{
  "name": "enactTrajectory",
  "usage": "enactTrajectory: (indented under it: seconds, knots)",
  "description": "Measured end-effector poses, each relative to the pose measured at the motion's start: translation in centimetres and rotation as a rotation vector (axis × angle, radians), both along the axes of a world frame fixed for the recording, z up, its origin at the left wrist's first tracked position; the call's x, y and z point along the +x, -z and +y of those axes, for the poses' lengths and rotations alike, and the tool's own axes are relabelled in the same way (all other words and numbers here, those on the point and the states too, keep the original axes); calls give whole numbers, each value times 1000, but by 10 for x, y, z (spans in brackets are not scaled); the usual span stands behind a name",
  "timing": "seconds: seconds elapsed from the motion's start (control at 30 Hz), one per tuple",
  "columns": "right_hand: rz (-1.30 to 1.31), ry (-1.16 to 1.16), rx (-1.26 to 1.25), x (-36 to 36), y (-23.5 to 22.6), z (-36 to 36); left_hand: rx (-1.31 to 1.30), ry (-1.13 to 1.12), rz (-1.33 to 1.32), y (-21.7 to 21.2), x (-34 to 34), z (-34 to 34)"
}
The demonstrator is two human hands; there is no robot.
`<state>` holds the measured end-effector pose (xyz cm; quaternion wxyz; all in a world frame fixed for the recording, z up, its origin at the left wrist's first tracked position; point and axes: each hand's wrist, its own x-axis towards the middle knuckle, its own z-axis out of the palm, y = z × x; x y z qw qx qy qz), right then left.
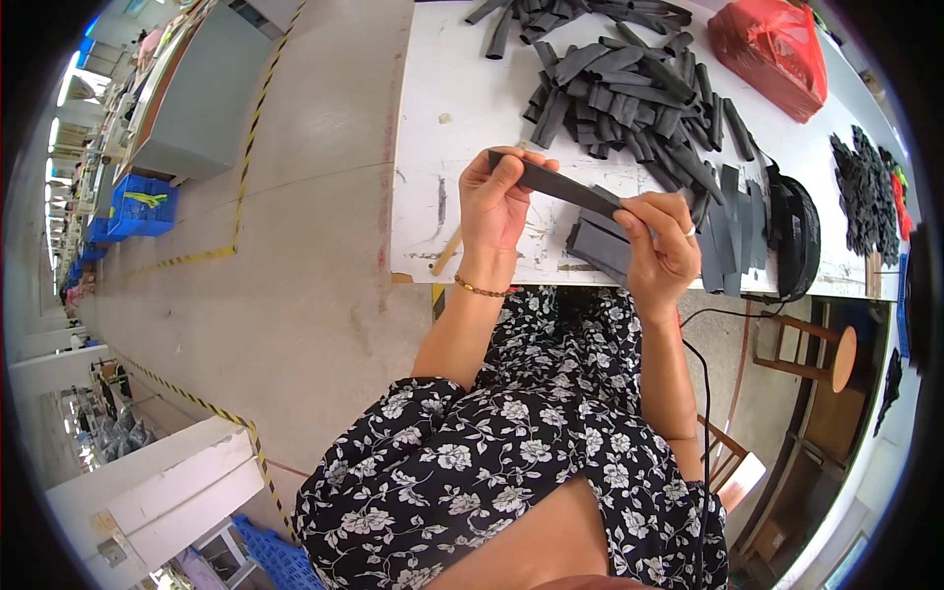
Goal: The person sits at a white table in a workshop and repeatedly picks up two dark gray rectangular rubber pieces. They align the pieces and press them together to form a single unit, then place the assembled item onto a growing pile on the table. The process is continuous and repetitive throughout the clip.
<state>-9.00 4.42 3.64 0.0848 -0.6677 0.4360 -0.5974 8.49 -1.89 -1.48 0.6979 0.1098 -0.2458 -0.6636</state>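
A dark grey fabric strip [562, 188] stretches between my two hands, above the near edge of the white table [423, 211]. My left hand [497, 202] pinches its left end, and my right hand [661, 241] pinches the right end. Beneath the strip and my right hand lies a stack of flat dark grey pieces [600, 243], partly hidden. Beyond my hands spreads a large heap of rolled or folded dark strips [629, 93]. More flat grey strips [730, 231] lie at the table's near edge, just right of my right hand.
A black mesh bag [795, 231] sits at the table's near edge. A red plastic bag [772, 54] stands at the far right, with another dark pile [865, 197] nearer. Below are a wooden stool [836, 359] and a black cable [704, 393]. Blue crates [146, 205] stand far left.
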Motion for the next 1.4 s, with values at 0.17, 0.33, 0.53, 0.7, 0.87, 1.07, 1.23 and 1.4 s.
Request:
enactTrajectory:
  seconds: [0.17,0.33,0.53,0.7,0.87,1.07,1.23,1.4]
  knots:
    - [-83,-20,31,-5,5,3,-71,44,-64,-9,9,6]
    - [-127,-15,60,-8,7,1,-98,26,-122,-13,4,7]
    - [-140,-30,147,-15,6,1,1,-102,-198,-17,1,10]
    - [-431,-97,385,-16,12,9,110,-99,-119,-10,-3,9]
    - [-112,131,157,-10,6,13,186,-167,-165,0,-12,-11]
    - [529,119,-241,-15,21,5,352,173,-274,-8,-25,22]
    - [101,-79,171,-16,29,14,352,114,-367,-10,-17,17]
    - [-613,-244,746,-17,38,17,313,101,-454,-11,-19,19]
